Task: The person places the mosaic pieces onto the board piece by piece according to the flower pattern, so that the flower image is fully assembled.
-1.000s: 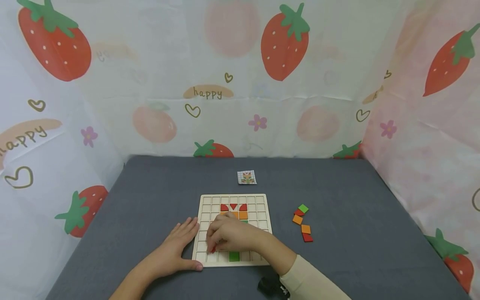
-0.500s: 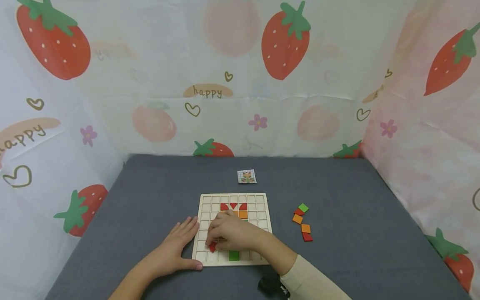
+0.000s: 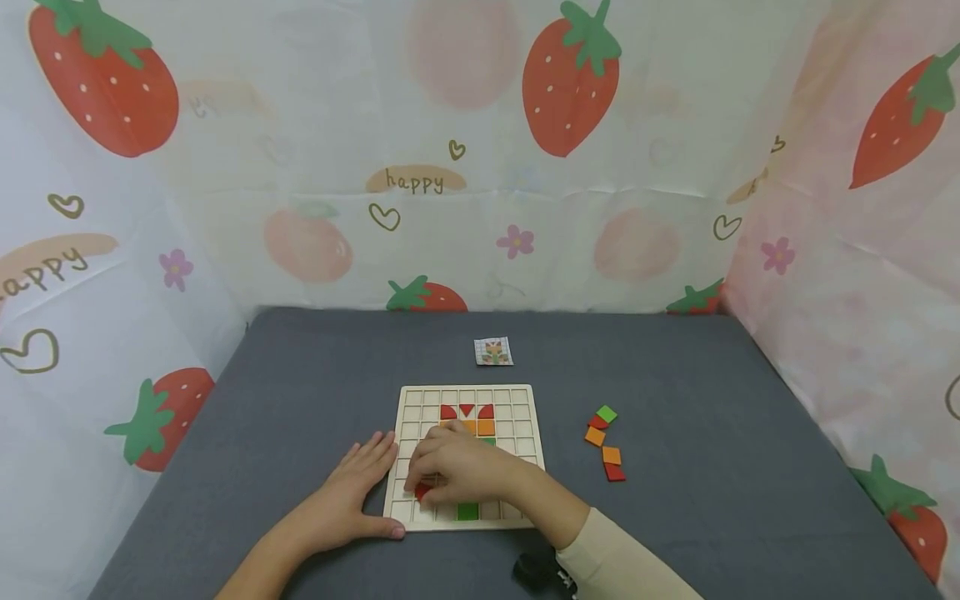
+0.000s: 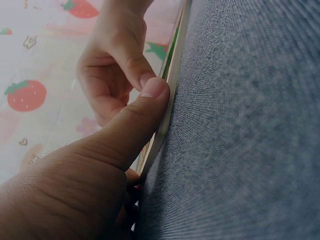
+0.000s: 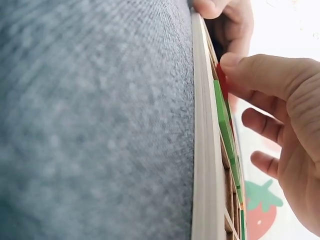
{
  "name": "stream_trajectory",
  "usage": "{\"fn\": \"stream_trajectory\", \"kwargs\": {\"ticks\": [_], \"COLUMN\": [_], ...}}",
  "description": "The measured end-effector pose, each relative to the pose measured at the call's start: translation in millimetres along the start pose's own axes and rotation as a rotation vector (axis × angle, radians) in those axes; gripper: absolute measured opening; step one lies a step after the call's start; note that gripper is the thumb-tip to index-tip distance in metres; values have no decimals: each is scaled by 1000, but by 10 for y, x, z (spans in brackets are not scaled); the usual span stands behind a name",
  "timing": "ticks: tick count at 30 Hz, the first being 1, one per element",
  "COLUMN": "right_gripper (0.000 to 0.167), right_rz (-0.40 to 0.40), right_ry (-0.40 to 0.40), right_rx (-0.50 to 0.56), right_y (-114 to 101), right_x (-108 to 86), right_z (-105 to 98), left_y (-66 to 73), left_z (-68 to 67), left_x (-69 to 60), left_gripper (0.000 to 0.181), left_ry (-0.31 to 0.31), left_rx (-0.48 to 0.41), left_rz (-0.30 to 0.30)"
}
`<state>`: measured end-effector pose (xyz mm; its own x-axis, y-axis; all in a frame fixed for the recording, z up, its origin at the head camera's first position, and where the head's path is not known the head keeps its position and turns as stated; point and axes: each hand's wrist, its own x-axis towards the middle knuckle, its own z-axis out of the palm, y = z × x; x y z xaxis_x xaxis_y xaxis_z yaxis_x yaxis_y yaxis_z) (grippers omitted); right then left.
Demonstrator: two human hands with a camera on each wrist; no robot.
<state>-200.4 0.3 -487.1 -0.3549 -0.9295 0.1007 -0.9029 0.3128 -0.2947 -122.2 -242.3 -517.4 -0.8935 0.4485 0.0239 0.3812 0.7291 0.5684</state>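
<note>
A pale wooden grid board (image 3: 517, 408) lies on the grey cloth, with red, orange and green tiles set in some of its squares. My left hand (image 3: 347, 496) rests along the board's left edge, fingers spread, thumb at the near left corner. Over the board, my right hand (image 3: 468, 467) pinches a red tile (image 3: 422, 492) between thumb and finger, low at the lower left squares. In the right wrist view this red tile (image 5: 222, 80) shows under the thumb tip, beside a green tile (image 5: 225, 120). The right hand hides the board's middle squares.
Several loose tiles (image 3: 611, 456), orange, red and green, lie right of the board. A small pattern card (image 3: 493, 352) lies beyond it. A black object (image 3: 536, 571) is at the right wrist. Strawberry-print cloth walls (image 3: 420, 242) enclose the back and sides.
My right hand has shifted slightly left and nearer the board's left side. The red tile moved with it, turning between the fingertips. The left hand has stayed in place.
</note>
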Motion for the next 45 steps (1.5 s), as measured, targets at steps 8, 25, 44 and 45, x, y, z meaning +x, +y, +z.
{"fn": "stream_trajectory", "kwargs": {"ticks": [8,25,44,45], "right_gripper": [25,30,22,22], "right_rz": [37,68,44,50], "right_ry": [-2,-15,17,25], "right_rx": [10,56,37,33], "right_y": [-11,0,62,64], "right_x": [-14,-20,-174,-212], "right_z": [-8,-26,-251,-303], "left_y": [-10,-6,-6,-5], "left_z": [6,-14,0,0], "left_x": [7,18,26,31], "left_gripper": [123,125,125,124], "left_ry": [0,-20,-18,-17], "left_rx": [6,3,6,5], "left_rz": [4,-23,-29,-27]}}
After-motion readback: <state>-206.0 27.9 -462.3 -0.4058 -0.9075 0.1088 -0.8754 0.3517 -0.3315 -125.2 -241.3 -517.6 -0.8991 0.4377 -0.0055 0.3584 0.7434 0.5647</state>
